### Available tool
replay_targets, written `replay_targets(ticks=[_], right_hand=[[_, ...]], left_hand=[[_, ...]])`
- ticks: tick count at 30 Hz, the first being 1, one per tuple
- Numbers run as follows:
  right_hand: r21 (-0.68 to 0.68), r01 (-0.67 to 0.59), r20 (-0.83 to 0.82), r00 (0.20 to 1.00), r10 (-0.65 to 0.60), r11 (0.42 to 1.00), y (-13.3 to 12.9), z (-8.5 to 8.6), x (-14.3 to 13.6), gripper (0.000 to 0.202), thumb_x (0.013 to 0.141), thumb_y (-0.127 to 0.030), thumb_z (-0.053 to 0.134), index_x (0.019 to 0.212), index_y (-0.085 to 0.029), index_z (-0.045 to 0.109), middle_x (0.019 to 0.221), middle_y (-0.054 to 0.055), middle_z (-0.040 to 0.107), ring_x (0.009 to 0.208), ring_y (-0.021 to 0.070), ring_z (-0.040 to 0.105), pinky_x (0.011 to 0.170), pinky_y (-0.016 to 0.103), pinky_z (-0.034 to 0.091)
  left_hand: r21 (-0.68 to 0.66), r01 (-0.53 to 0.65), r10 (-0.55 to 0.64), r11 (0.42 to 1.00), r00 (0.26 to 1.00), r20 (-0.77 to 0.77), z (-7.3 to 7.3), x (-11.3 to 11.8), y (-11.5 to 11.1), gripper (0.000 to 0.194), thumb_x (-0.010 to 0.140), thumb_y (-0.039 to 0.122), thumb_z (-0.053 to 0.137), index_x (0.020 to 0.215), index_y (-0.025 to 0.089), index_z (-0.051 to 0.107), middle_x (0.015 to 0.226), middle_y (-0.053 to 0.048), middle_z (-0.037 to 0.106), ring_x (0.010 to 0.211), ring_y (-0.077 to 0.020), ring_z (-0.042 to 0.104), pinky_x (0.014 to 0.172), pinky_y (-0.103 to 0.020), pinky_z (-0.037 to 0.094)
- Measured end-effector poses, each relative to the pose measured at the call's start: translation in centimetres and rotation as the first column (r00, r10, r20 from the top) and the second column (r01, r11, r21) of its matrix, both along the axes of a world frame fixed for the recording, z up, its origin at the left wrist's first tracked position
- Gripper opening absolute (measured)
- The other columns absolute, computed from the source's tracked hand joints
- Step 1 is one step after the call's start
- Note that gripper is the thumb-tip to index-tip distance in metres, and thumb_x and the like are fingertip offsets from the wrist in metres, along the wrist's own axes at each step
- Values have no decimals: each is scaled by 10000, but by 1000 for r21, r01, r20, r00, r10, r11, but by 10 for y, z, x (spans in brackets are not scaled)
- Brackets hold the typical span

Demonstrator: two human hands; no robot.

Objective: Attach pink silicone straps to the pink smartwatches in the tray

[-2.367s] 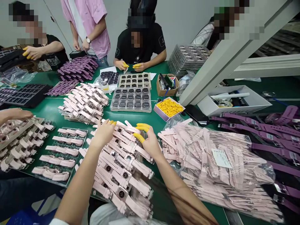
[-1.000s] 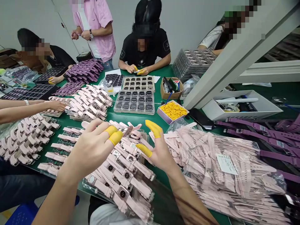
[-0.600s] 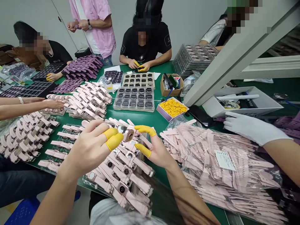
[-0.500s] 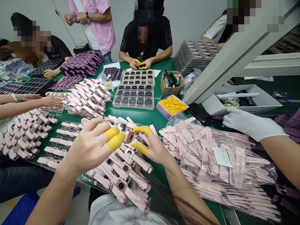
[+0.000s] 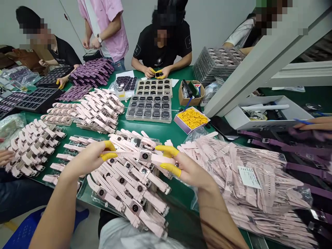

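A pink-strapped watch [image 5: 145, 156] is stretched level between my two hands, its dark round sensor facing up. My left hand [image 5: 90, 157], with yellow finger covers, pinches the end of its left strap. The right strap lies between the yellow-covered fingers of my right hand [image 5: 181, 166]. Beneath the held watch, rows of pink-strapped watches [image 5: 135, 208] lie stacked on clear trays, sensors showing on several.
Bagged pink straps [image 5: 225, 173] lie to the right on the green table [image 5: 181, 192]. Beyond are a box of yellow finger covers [image 5: 191, 119], a tray of dark watch faces [image 5: 148, 108] and more watch piles [image 5: 33, 147]. People work around the table; a grey beam [image 5: 259, 58] slants at right.
My hands have moved apart, and the watch now stretches between them with both straps extended. The white-gloved hand at right is gone; another person's bare hand is there.
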State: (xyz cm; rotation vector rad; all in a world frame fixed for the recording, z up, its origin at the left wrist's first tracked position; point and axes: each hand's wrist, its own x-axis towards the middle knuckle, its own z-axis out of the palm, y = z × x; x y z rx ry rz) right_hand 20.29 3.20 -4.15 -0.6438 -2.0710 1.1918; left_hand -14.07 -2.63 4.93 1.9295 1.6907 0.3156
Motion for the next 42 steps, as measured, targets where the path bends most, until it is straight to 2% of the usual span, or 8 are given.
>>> replay_targets(ticks=[3, 6, 8, 10, 14, 19, 30, 42], right_hand=[[-91, -79, -235, 971, 55, 993, -8, 8, 3, 197, 966, -342, 700, 1152, -276, 711, 977, 55, 760, 835, 200, 717, 762, 308, 594], [-191, -322, -430, 877, 216, 927, -20, 16, 3, 265, 904, -329, 789, 1156, -310, 710, 939, 61, 776, 833, 217, 746, 778, 351, 610], [-252, -404, -492, 836, 243, 879, -26, 17, 0, 380, 877, -327, 819, 1234, -342, 690, 972, 77, 791, 842, 240, 760, 761, 380, 616], [-268, -333, -523, 838, 154, 904, -28, 14, -5, 316, 861, -358, 831, 1163, -354, 737, 875, 54, 771, 755, 223, 727, 694, 359, 597], [-247, 155, -456, 853, -256, 957, -21, 3, -21, 198, 858, -483, 806, 883, -287, 805, 877, 53, 681, 858, 225, 643, 800, 366, 552], [-548, 160, -325, 864, -385, 821, -14, -9, -44, 368, 947, -602, 643, 1038, -246, 664, 789, -4, 623, 636, 151, 556, 604, 277, 525], [-67, 423, -201, 881, -427, 904, -10, -22, -51, 322, 1041, -416, 536, 1294, -275, 678, 1022, 60, 631, 948, 226, 634, 881, 372, 570], [-451, 366, -318, 787, -529, 814, -12, -34, -61, 346, 866, -516, 779, 1084, -250, 744, 1008, 65, 703, 902, 223, 697, 724, 322, 616]], left_hand=[[-72, -275, 279, 959, 859, 430, -11, 5, 9, 310, 809, 460, 799, 815, 186, 654, 733, 6, 642, 621, -140, 591, 561, -237, 471], [-129, -491, 361, 862, 413, 836, -21, 33, 25, 420, 657, 429, 912, 757, 176, 592, 799, -9, 668, 673, -138, 638, 605, -243, 531], [-258, -472, 375, 843, 172, 911, -28, 60, 34, 404, 736, 429, 867, 874, 175, 585, 952, -68, 726, 785, -176, 709, 734, -311, 589], [-310, -433, 391, 846, 110, 914, -36, 91, 40, 340, 863, 431, 762, 929, 185, 537, 928, -64, 720, 707, -165, 705, 720, -340, 599], [28, -403, 197, 915, 506, 840, -63, 135, 39, 123, 1006, 322, 560, 1002, 207, 517, 853, -13, 636, 675, -144, 637, 714, -317, 585], [455, -69, -134, 888, 908, 398, -97, 138, 33, 402, 933, 100, 458, 1303, 180, 591, 1217, -145, 688, 1169, -266, 661, 1039, -443, 546], [637, 72, -135, 767, 990, 51, -109, 132, 32, 460, 921, 62, 414, 1341, 131, 589, 1061, -163, 748, 904, -250, 751, 793, -372, 651], [723, 126, 19, 679, 982, -189, -106, 135, 28, 414, 867, 40, 448, 1227, 88, 645, 867, -155, 745, 770, -266, 747, 655, -337, 642]])
